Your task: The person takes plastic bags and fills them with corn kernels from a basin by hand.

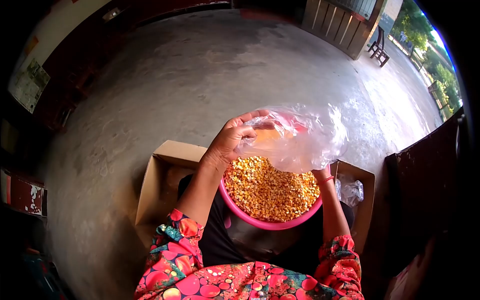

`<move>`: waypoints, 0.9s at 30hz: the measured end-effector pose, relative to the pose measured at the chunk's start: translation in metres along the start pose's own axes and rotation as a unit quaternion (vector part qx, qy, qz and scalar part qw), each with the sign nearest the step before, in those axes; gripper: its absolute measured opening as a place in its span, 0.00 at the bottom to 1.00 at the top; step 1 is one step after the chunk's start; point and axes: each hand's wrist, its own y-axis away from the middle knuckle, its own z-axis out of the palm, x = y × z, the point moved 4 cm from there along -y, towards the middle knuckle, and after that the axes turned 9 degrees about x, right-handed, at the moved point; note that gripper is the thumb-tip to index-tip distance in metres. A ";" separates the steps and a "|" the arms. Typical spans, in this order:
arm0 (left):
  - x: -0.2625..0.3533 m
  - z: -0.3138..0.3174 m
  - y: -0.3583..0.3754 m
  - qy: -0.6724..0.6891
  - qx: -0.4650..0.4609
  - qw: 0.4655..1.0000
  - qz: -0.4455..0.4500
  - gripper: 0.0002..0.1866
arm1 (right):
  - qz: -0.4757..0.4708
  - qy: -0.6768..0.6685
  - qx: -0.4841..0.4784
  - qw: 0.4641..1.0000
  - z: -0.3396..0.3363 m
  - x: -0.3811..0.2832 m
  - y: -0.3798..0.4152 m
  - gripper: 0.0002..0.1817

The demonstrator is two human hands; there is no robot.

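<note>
A clear plastic bag (310, 142) is held up over the far part of a pink basin (272, 226) of yellow corn kernels (267, 192). At the bag's left edge, my left hand (239, 134) is closed, with thumb and fingers pinching the thin film. My right hand (320, 172) is behind or inside the bag's lower right side. Its wrist, with a red band, shows, but the fingers are hidden by the crumpled film. Orange and pink patches show through the plastic. The basin sits between my legs.
An open cardboard box (167, 152) stands left of the basin. Another box (367, 187) on the right holds crumpled clear plastic bags (351, 192). Concrete floor (210, 85) stretches ahead. A wooden chair (380, 47) stands by the doorway, and dark furniture (420, 170) is at right.
</note>
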 end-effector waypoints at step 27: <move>-0.006 -0.007 -0.001 -0.573 0.189 0.733 0.314 0.34 | -0.159 0.024 -0.089 0.983 0.025 -0.135 -0.002 0.10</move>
